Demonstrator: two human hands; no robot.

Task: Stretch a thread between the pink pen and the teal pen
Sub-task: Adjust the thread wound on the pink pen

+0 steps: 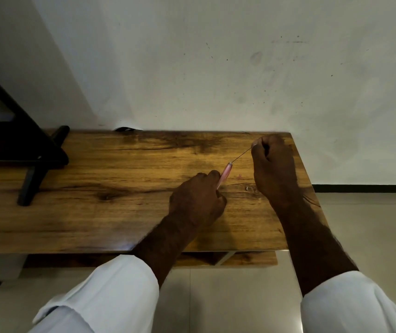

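Note:
My left hand (198, 200) is closed around the lower part of the pink pen (224, 175), which sticks up and to the right from my fingers over the wooden table (120, 188). A thin dark thread (241, 155) runs taut from the pen's top end to my right hand (272, 169). That hand is fisted and pinches the thread near the table's far right corner. No teal pen is visible in this view; whether my right fist hides it, I cannot tell.
A black monitor on a splayed black stand (33, 179) occupies the table's left end. A white wall (216, 68) rises directly behind the table. The table's right edge (310, 188) drops to a tiled floor. A lower shelf (240, 259) shows under the front edge.

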